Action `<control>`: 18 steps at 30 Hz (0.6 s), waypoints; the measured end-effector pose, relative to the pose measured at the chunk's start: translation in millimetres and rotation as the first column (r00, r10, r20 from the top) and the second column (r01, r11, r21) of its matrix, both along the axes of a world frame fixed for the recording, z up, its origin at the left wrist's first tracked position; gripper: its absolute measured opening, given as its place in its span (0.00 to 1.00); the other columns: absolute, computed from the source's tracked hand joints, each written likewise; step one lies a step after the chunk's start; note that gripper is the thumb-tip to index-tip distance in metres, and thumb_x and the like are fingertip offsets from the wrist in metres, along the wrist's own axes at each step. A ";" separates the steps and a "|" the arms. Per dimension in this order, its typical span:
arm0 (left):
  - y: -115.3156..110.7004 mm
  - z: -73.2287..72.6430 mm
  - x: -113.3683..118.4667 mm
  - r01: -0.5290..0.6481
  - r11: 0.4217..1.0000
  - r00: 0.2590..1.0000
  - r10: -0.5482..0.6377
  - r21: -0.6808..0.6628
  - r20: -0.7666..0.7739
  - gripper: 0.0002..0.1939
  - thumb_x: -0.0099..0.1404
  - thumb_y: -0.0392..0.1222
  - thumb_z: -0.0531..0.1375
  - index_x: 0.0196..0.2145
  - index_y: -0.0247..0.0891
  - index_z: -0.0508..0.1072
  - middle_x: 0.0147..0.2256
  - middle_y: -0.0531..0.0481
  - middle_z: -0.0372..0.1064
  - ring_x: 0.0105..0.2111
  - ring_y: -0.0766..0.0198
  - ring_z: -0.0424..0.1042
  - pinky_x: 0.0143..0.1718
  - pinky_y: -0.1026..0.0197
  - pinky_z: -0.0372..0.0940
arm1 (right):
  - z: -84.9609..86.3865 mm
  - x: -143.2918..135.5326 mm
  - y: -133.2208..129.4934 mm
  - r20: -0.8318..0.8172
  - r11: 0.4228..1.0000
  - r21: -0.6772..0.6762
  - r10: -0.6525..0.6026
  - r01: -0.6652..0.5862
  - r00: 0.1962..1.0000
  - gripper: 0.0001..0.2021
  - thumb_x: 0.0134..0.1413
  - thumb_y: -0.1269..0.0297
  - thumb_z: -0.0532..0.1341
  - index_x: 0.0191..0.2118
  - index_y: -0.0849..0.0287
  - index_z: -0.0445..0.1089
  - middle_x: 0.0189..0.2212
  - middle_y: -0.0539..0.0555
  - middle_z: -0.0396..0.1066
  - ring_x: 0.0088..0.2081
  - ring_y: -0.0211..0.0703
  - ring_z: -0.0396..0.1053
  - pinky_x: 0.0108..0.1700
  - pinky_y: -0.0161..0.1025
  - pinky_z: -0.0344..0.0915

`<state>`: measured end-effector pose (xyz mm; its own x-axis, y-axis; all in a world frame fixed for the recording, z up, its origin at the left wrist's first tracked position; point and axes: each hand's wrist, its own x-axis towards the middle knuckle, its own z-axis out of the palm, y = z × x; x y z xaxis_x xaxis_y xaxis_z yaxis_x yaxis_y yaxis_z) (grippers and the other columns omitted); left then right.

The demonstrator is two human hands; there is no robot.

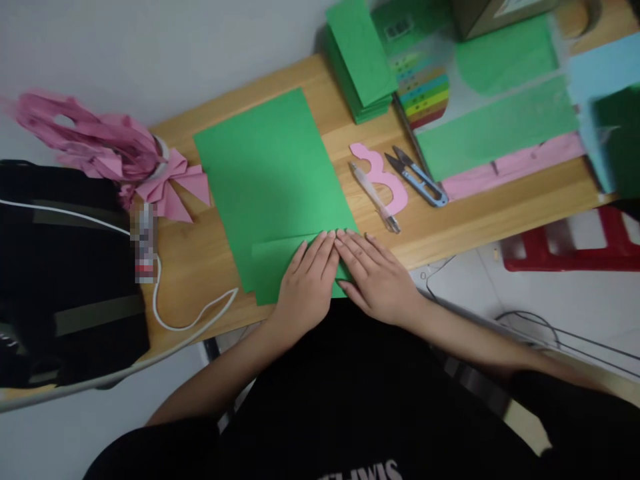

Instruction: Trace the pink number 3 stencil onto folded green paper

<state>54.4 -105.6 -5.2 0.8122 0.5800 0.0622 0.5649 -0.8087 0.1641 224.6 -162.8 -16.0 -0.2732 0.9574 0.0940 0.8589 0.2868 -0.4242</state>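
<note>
A large sheet of green paper (273, 173) lies on the wooden table. Over its near edge sits a smaller green piece (273, 267), which looks folded. My left hand (310, 277) rests flat on this smaller piece, fingers stretched out toward its far edge. Beside it my right hand (375, 270) also lies flat on the green paper, thumb apart, and the two hands' fingertips meet. Much of the smaller piece is hidden under both hands. Just beyond the right hand are a pen (375, 197), a pink paper cutout shaped like a 3 (393, 183) and blue-handled thread snips (420, 179).
A stack of green paper pieces (360, 60) stands at the back, next to a clear plastic folder (500, 133) holding green and pink paper. At left are pink paper bows (173, 183), a black bag (65, 280) and a white cable (200, 317). A red stool (575, 247) stands beyond the table edge.
</note>
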 end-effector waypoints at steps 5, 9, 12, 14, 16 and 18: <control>0.4 -4.5 -2.0 0.005 1.000 0.998 -0.003 -0.026 0.062 0.24 0.70 0.31 0.46 0.61 0.26 0.63 0.63 0.34 0.61 0.65 0.52 0.59 0.65 0.47 0.55 | 6.9 23.2 8.1 -0.090 0.994 -0.057 0.083 -0.088 0.993 0.26 0.66 0.62 0.52 0.65 0.66 0.58 0.65 0.62 0.59 0.67 0.49 0.56 0.67 0.53 0.56; 0.6 -7.7 -2.8 -0.007 0.999 0.994 0.011 -0.038 0.111 0.24 0.69 0.29 0.46 0.61 0.27 0.64 0.63 0.35 0.61 0.65 0.53 0.58 0.66 0.48 0.53 | 6.7 32.2 14.4 -0.119 0.992 -0.078 0.090 -0.100 0.989 0.22 0.67 0.65 0.50 0.63 0.62 0.62 0.63 0.59 0.63 0.65 0.46 0.59 0.67 0.51 0.57; 1.0 -8.5 -2.8 -0.002 1.000 0.995 0.003 -0.006 0.104 0.24 0.69 0.29 0.47 0.60 0.28 0.63 0.63 0.36 0.60 0.65 0.53 0.59 0.65 0.49 0.53 | 5.4 31.0 14.8 -0.116 0.994 -0.072 0.078 -0.086 0.990 0.22 0.68 0.64 0.50 0.63 0.63 0.62 0.64 0.59 0.63 0.66 0.46 0.59 0.67 0.51 0.56; 0.8 -8.7 -2.3 -0.001 1.000 0.996 0.000 0.016 0.092 0.24 0.69 0.29 0.47 0.60 0.28 0.63 0.63 0.36 0.60 0.64 0.52 0.59 0.65 0.50 0.54 | 4.6 29.7 14.4 -0.120 0.993 -0.079 0.075 -0.084 0.990 0.23 0.67 0.62 0.50 0.64 0.62 0.61 0.64 0.59 0.62 0.66 0.47 0.58 0.67 0.52 0.55; 0.4 -8.4 -1.7 -0.016 1.000 0.996 0.016 -0.001 0.085 0.23 0.70 0.31 0.47 0.61 0.29 0.63 0.64 0.37 0.59 0.65 0.53 0.59 0.65 0.50 0.54 | 4.0 29.5 14.3 -0.124 0.992 -0.085 0.083 -0.094 0.989 0.23 0.67 0.62 0.51 0.64 0.62 0.60 0.65 0.59 0.61 0.66 0.48 0.57 0.67 0.54 0.55; 0.6 -7.5 -1.5 -0.034 0.998 0.996 0.037 -0.044 0.086 0.23 0.71 0.33 0.47 0.62 0.30 0.62 0.64 0.37 0.58 0.66 0.53 0.57 0.66 0.49 0.52 | 3.7 30.1 14.7 -0.122 0.990 -0.085 0.098 -0.109 0.988 0.24 0.66 0.61 0.52 0.65 0.62 0.59 0.65 0.60 0.60 0.67 0.49 0.56 0.67 0.54 0.54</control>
<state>52.9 -105.0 -12.7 0.7838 0.6119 0.1059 0.5753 -0.7797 0.2473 254.7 -148.1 -12.3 -0.3631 0.9307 0.0448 0.7693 0.3266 -0.5491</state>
